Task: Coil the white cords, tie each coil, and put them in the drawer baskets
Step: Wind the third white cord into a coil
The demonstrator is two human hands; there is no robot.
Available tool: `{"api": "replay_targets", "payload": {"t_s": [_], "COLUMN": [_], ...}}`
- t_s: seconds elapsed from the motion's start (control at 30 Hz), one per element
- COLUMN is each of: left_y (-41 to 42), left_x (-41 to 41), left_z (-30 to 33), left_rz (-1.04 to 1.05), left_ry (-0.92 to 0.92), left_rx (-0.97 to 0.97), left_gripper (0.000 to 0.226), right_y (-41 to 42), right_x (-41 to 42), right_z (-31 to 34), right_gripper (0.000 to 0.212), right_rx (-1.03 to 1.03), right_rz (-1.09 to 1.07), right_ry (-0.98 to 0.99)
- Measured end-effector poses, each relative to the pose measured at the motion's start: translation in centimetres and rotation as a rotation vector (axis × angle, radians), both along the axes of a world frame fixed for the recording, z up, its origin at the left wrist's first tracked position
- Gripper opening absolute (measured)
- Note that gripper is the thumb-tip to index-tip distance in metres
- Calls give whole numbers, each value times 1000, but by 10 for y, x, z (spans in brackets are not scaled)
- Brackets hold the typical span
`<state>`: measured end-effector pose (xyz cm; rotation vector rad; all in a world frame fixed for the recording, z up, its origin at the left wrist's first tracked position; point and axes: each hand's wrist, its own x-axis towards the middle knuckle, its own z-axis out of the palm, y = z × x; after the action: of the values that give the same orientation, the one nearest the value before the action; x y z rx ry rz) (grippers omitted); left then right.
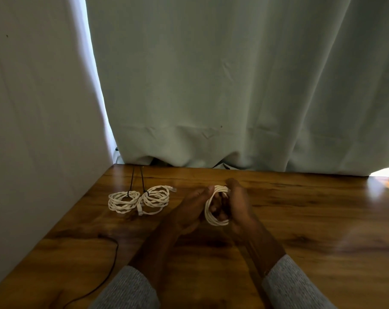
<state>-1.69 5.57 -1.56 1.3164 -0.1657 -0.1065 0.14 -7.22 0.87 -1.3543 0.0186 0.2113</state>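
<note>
White cord coil [215,207] held up between both hands, just above the tabletop [300,219], right of the two tied coils. Left hand [189,208] flat along the coil's left side, thumb tip on its top edge, fingers reaching under and through the loop. Right hand [239,204] curled round the coil's right side, fingers wrapped over the top strands. Hands close together, both on the same coil. Whether this coil has a tie on it, cannot tell.

Two tied coils: left coil [122,201] and right coil [155,198], touching each other, lying flat, each cinched by a thin black tie [128,193] at its far edge. Black tie tails [142,177] run from the coils toward the tabletop's back edge. Clear plug end [173,188] sticks out of the right coil toward the held coil; another plug end [140,212] lies at its near side.

The tied coils sit near the tabletop's left edge, close to the white wall [33,108]. Curtain [233,85] hangs behind the back edge, beyond the tied coils. Thin black cable [113,259] loops on the tabletop nearer the person than the tied coils, by the left edge. Wide bare wood well to the right of the tied coils, past the hands. Grey sleeves [131,288] at the bottom edge.
</note>
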Motion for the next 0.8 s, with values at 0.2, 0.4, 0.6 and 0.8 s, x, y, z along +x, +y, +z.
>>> {"api": "replay_targets", "payload": {"t_s": [0.2,0.4,0.6,0.8], "left_y": [-1,-21,-9,4], "left_x": [1,4,9,2], "left_z": [-2,7,2,8], "left_rz": [-16,281,435,132], "left_ry": [-18,180,183,47], "left_rx": [-8,-86,48,166], "left_gripper": [36,61,31,39], "right_y": [14,29,1,-28], "right_x": [8,6,16,16], "right_z": [-12,-20,-19,-19], "right_gripper": [59,58,33,30], "right_rx": [-99,-94,29,58], "right_rz": [-299,-346,244,514], "right_ry": [-166,-188,-16,13]}}
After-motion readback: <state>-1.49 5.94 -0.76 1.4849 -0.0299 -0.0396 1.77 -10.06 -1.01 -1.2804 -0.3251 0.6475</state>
